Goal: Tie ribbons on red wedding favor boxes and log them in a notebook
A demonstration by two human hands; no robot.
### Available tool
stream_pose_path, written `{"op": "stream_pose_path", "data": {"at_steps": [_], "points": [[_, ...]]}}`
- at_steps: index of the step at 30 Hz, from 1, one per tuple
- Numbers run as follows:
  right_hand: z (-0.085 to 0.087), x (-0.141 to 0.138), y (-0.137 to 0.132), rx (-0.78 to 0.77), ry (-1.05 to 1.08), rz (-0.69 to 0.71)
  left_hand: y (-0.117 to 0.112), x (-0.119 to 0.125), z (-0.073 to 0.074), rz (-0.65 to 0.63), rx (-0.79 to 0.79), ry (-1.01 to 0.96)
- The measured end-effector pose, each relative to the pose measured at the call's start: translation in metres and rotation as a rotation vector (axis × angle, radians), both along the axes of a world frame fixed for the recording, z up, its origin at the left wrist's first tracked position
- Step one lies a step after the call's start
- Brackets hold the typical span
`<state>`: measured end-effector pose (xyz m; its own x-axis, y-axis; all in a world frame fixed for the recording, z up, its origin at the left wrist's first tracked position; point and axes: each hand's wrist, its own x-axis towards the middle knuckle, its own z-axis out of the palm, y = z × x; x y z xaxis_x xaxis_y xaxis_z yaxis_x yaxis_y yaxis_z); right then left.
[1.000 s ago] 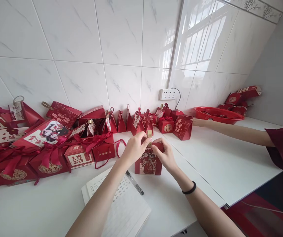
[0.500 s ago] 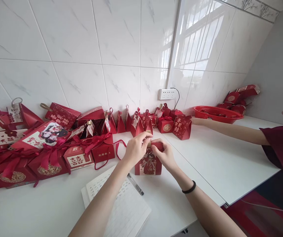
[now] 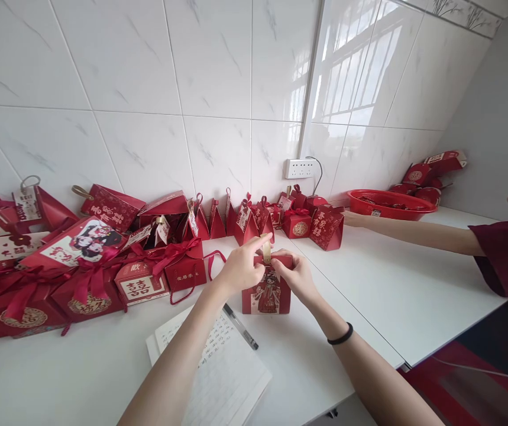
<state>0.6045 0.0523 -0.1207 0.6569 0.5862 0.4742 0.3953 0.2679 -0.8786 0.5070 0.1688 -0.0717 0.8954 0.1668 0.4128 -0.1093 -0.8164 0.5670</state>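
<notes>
A small red gift box [image 3: 266, 296] printed with a bride and groom stands upright on the white counter [image 3: 360, 284] in front of me. My left hand [image 3: 241, 265] grips its top left edge, index finger stretched over a gold loop handle [image 3: 266, 247]. My right hand [image 3: 293, 273] pinches the top right edge of the same box. A black band circles my right wrist.
Many red gift boxes [image 3: 80, 260] with ribbons pile along the tiled wall at left and centre. An open notebook [image 3: 218, 367] and pen [image 3: 241, 326] lie near the counter's front edge. Another person's arm [image 3: 417, 236] reaches to a red box [image 3: 327, 227]. A red basket [image 3: 387, 205] sits far right.
My fingers have shifted on the box top; the gold handle now stands up between my hands, after being pressed down half a second ago. The other person's arm has barely moved.
</notes>
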Motion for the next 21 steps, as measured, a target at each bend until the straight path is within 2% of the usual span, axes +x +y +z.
{"op": "stream_pose_path", "data": {"at_steps": [13,21], "points": [[0.0015,0.0024,0.0022,-0.036,-0.006,-0.048,0.0046,0.0015,-0.0044,0.020,0.068,0.026],[0.0012,0.0032,0.0022,-0.040,-0.020,-0.049,-0.0004,0.0038,-0.0067,0.043,0.106,-0.046]]}}
